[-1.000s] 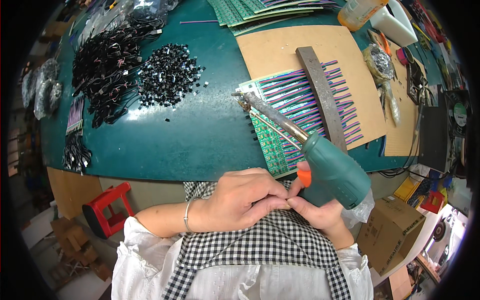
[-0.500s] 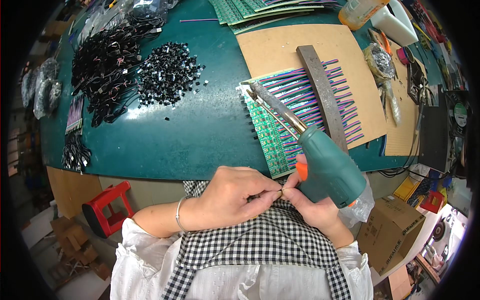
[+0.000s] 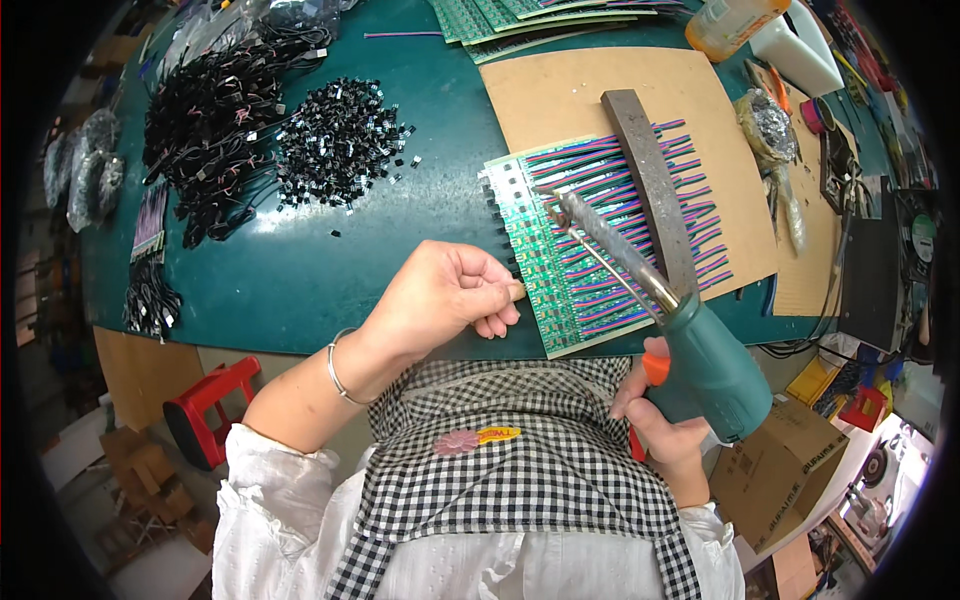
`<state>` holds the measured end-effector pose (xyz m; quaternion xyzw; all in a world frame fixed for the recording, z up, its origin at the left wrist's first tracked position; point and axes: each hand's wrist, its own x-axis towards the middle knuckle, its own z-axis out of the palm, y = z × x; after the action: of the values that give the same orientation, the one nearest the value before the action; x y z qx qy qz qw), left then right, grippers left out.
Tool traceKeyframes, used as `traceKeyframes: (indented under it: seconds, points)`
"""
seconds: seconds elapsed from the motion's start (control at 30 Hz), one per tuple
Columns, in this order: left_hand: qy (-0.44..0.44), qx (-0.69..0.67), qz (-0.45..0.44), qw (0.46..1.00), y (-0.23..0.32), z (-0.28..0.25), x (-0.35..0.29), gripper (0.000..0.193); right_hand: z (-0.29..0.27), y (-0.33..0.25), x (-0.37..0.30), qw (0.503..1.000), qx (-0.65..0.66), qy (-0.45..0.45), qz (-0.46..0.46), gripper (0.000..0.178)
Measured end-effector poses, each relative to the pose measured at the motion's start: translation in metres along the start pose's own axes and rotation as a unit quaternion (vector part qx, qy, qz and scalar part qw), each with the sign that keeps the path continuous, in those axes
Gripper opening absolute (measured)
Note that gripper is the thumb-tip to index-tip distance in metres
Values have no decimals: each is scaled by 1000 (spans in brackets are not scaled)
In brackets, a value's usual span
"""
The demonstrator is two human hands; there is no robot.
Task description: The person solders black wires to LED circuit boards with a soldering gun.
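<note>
My left hand [image 3: 447, 297] is at the left edge of a green circuit board panel [image 3: 538, 300], thumb and forefinger pinched together. What they pinch is too small and covered to make out. Small black parts line that same edge. My right hand [image 3: 668, 432] grips a green soldering gun [image 3: 715, 365] with an orange trigger; its metal tip and thin feed tube reach over the panel. Rows of striped wires [image 3: 590, 212] run rightward from the panel, held down by a dark metal bar [image 3: 645, 180].
A brown board [image 3: 555, 95] lies under the panel. Left on the green table are a heap of small black connectors [image 3: 338, 140] and bundled black cables [image 3: 205, 125]. More green boards [image 3: 490, 25], an orange bottle [image 3: 722, 28] and a plastic-wrapped bundle [image 3: 768, 130] stand farther back.
My hands, fingertips together near the apron before, are now apart. The left has moved forward to the panel's edge; the right has shifted right and slightly down with the soldering gun.
</note>
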<state>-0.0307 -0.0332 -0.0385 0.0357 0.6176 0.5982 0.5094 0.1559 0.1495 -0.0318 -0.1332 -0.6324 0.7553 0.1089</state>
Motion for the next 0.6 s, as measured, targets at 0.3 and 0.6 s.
traceKeyframes:
  seconds: [0.3,0.6]
  points:
    - [-29,2,-30,999,4,-4,5,15,-27,6,-21,997,78,-14,19,50]
    - [-23,11,-19,999,3,-3,6,16,-48,7,-35,998,-29,-43,44,56]
